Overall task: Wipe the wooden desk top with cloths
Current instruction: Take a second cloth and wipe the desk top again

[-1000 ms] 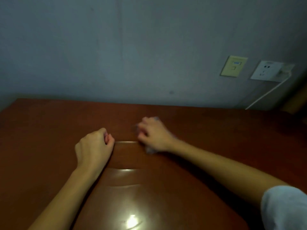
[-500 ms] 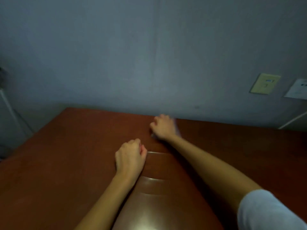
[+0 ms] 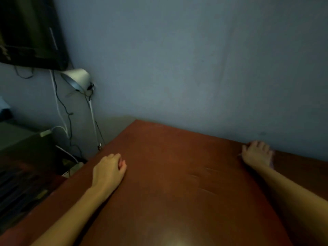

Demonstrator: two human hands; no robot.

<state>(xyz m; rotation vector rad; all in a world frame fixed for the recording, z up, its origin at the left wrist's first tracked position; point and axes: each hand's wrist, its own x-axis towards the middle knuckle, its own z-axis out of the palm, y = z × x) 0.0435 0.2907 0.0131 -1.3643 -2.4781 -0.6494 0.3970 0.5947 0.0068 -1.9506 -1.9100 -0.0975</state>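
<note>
the right hand [image 3: 256, 155] lies at the tabletop's [image 3: 177, 189] far edge, just beside the wall [image 3: 177, 68]. its fingers [image 3: 258, 145] are spread, only slightly bent, and press down on a cloth [image 3: 272, 165]. the hand covers almost all of the cloth, so only a pale, blurred sliver shows at its right side. the left hand [image 3: 107, 173] rests near the tabletop's left edge with its fingers curled into a fist, and nothing shows inside it. past that edge, dim and hard to read, stand a lamp [image 3: 76, 79] and hanging cables [image 3: 62, 107].

Right hand [image 3: 256, 154] slid its cloth [image 3: 272, 164] away rightward.
</note>
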